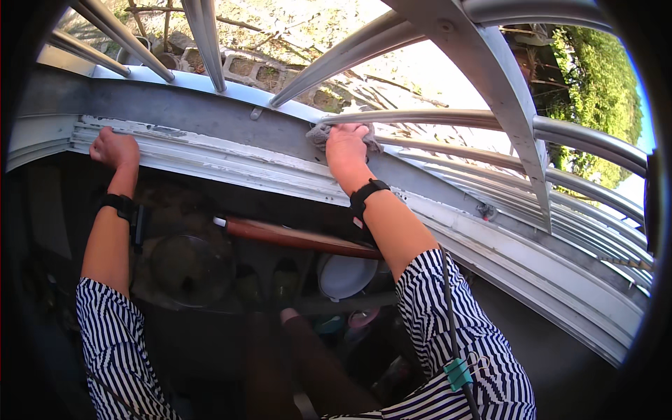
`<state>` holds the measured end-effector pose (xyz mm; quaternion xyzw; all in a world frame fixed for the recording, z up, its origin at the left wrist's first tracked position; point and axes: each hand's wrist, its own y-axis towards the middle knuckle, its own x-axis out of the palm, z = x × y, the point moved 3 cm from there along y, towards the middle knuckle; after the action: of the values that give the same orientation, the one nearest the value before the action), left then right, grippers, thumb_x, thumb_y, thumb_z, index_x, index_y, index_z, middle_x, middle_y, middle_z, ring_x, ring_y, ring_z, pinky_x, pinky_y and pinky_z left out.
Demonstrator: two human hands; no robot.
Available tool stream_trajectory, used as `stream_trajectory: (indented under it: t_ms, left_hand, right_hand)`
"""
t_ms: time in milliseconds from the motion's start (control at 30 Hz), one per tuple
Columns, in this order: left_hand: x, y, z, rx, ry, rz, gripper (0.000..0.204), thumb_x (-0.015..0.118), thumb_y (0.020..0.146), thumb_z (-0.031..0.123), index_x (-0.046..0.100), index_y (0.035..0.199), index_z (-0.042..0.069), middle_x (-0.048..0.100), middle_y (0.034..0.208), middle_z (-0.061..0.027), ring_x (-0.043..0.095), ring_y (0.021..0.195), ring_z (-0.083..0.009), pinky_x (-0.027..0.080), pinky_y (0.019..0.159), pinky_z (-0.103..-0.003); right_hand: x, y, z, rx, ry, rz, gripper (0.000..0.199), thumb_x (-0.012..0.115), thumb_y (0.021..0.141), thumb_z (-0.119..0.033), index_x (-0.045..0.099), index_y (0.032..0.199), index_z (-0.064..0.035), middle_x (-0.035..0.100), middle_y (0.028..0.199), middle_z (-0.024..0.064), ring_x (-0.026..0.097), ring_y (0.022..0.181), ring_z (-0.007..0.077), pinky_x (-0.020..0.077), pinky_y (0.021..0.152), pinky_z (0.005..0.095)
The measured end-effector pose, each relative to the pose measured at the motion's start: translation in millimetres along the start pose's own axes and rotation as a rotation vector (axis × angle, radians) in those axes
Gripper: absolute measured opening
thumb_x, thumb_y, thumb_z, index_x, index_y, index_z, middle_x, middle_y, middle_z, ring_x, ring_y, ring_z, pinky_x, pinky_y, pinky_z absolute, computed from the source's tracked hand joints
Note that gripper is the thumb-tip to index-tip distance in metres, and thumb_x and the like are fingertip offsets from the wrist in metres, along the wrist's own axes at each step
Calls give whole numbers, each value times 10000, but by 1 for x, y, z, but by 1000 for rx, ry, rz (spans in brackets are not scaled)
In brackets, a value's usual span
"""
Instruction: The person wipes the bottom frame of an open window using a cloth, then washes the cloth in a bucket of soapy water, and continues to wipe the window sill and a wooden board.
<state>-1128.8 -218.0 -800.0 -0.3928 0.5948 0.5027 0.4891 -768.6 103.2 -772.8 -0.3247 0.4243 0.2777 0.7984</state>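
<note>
My right hand [348, 150] is closed around a crumpled grey cloth [318, 135] and presses it on the grey outer sill [231, 106], close to the metal bars. Part of the cloth is hidden beneath the fingers. Toward the left end, my left hand [115, 148] is curled over the white window frame [231, 157], gripping its rail; the fingertips are out of sight. Paint along the frame's tracks looks chipped and worn.
Curved metal bars [420, 117] form a guard outside the window. Below the frame are a brown wooden bar [294, 236], a white basin [348, 274] and a round lid-like thing [187, 271] in shadow. A small dark clump [486, 210] lies on the right sill.
</note>
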Motion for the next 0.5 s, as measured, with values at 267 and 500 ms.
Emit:
stream_trajectory:
  t_ms: [267,500]
  left_hand:
    - [-8,-9,4,-39,-41,1,288,544,730,60,548,1016,27,569,1060,-177,367,1158,-322,174,1043,-417]
    - [-10,-10,6,-49,23,10,319,530,739,65,547,1056,40,570,1066,-174,360,1154,-316,176,1035,-400]
  right_hand:
    - [-3,-18,27,107,571,-526,318,532,813,-140,511,1063,56,547,1090,283,574,985,402,488,826,447]
    - [1,-36,113,335,431,-437,445,553,777,-125,466,1187,23,527,1125,277,557,1002,399,479,839,422]
